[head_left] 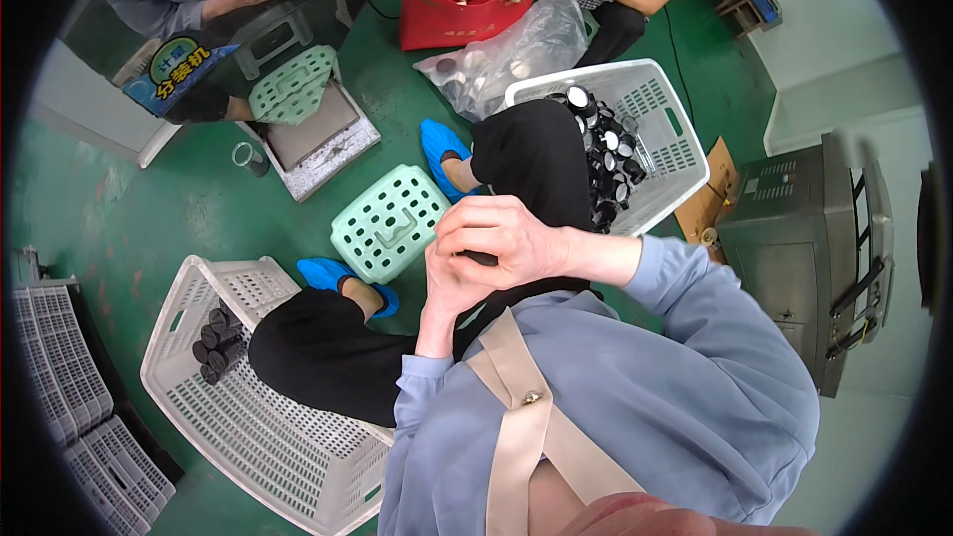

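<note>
Curls right hand [506, 234] over left hand [450, 283], both partly closed, perhaps around a dark piece [481, 258] between them; cannot tell for sure. Could fumble it onto the floor [296, 235] beside the green stool [397, 228] by gripping with view blocked

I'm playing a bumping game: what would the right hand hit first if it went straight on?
Probably the left hand: the right hand already touches it. Past that, the green stool roughly lines up, though it looks lower down.
</note>
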Available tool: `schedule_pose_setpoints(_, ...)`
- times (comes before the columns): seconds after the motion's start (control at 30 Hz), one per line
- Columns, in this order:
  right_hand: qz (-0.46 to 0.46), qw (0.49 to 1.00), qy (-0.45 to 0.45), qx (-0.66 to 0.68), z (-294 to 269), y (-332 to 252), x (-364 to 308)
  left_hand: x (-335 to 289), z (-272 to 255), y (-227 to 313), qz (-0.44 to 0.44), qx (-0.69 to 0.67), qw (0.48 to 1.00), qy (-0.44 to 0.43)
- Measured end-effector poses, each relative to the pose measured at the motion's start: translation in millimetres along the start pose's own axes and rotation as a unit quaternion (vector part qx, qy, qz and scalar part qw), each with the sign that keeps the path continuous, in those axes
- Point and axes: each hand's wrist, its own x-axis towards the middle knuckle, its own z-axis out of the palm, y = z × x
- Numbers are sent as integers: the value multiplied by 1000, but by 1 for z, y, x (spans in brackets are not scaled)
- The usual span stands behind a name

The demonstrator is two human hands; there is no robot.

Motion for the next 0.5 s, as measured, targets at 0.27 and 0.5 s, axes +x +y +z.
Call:
schedule_pose_setpoints(0.27, -59, 970, -187, 143, -19, -2, 6, -16, -1, 1, -109, -106, 985, -85)
schedule_pose_setpoints(0.5, -10, 993, -113, 13, -20, -7, -1, -3, 13, 4, 18, 18, 1000, -4)
